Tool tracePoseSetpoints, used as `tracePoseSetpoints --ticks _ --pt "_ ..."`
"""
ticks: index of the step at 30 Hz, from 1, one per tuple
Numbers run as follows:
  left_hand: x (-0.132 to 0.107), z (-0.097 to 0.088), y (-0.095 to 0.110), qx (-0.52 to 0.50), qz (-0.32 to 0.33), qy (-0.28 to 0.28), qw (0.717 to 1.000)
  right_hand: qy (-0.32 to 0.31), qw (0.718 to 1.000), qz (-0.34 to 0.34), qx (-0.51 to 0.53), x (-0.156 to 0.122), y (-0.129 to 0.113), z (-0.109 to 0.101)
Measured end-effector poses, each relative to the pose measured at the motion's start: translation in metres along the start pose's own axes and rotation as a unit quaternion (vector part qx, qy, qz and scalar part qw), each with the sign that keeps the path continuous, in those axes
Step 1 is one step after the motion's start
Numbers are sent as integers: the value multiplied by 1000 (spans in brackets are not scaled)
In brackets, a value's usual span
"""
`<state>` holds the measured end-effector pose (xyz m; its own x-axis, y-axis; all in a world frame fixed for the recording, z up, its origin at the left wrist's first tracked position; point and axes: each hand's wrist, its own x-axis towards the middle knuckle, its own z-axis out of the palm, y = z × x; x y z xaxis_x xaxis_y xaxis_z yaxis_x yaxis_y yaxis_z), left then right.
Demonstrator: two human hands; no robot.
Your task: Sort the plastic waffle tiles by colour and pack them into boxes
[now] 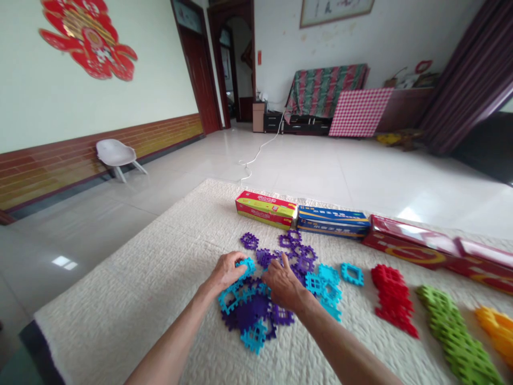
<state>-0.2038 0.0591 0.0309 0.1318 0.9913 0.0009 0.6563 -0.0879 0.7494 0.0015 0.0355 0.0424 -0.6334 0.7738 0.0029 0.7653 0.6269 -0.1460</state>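
My left hand (227, 271) pinches a light-blue notched building piece (247, 266) above the left part of a mixed pile. Close to its right is my right hand (280, 280), fingers curled down over the pile with a bit of blue at the tips; what they grip is mostly hidden. Under both hands lie purple pieces (252, 311) and light-blue pieces (255, 337), overlapping one another. More purple pieces (305, 258) spread behind my right hand, and one purple piece (249, 241) sits apart at the back left. Light-blue pieces (327, 286) are heaped to the right.
A red-yellow box (266, 209), a blue box (333, 221) and dark-red boxes (411, 240) line the back of the quilted mat (152, 278). Rightward are a single light-blue frame (352, 274), then red (393, 299), green (457, 331) and yellow pieces (497, 329). A chair (116, 153) stands left.
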Motion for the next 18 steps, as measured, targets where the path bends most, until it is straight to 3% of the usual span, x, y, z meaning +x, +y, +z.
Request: tracePoseSetpoints --ticks 9,18 --pt "1 -4 1 -91 -66 7 994 20 998 8 65 -7 -4 -16" --pt "-2 37 35 -117 -59 -33 991 40 991 71 102 -43 5 -19"
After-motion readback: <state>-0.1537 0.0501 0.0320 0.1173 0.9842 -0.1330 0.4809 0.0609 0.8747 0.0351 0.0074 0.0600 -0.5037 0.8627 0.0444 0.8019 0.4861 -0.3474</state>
